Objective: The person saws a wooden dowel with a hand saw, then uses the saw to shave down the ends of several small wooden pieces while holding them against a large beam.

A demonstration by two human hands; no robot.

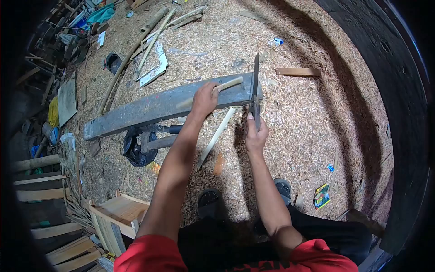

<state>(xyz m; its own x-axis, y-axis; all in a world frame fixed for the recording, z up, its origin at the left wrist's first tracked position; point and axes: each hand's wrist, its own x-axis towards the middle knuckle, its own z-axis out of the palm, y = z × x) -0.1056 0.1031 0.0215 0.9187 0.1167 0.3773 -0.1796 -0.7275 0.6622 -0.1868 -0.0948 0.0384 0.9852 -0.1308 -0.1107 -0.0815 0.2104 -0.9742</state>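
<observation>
A long grey plank (149, 109) lies across the middle of the view. My left hand (206, 98) is closed around a pale wooden stick (232, 83), pressing it down along the plank's top near the right end. Just beyond that end, my right hand (256, 134) grips a long, dark-bladed machete (256, 75) by its handle. Its blade points away from me and is seen nearly edge-on, beside the stick's tip. Below the plank, a second pale stick (217, 136) slants on the ground with its upper end near the plank's edge.
Wood shavings cover the ground. A black plastic bag (136, 156) and a thick-handled tool (156, 143) lie left of my feet. A short brown board (298, 72) is at right. Long poles (131, 59) lie far left, a wooden frame (120, 211) near left. A dark beam (389, 90) borders the right.
</observation>
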